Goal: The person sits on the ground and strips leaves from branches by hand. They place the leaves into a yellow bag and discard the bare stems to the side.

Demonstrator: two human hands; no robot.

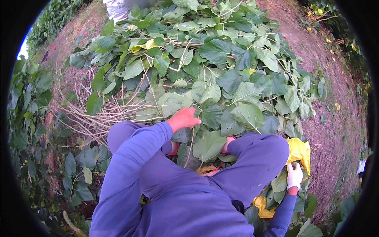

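Note:
My bare left hand [184, 119] is over the near edge of a heap of broad green leaves [247, 117], its thumb and fingers closed on a thin leafless stem [191, 145] that hangs between my folded legs. At the far right, beside my knee, my right hand [294, 176], in a white glove with bare fingertips, has green leaves [279, 182] between its fingers. Those leaves lie in and around a yellow bag [299, 152]. Where the right fingers end is partly hidden by the leaves.
Stripped thin stems [109, 115] lie in a pile left of my knee. A white sack [116, 10] bearing writing stands beyond the heap. Leafy plants [29, 97] border the left side, and dry ground [334, 142] runs along the right. More loose leaves lie near my right arm.

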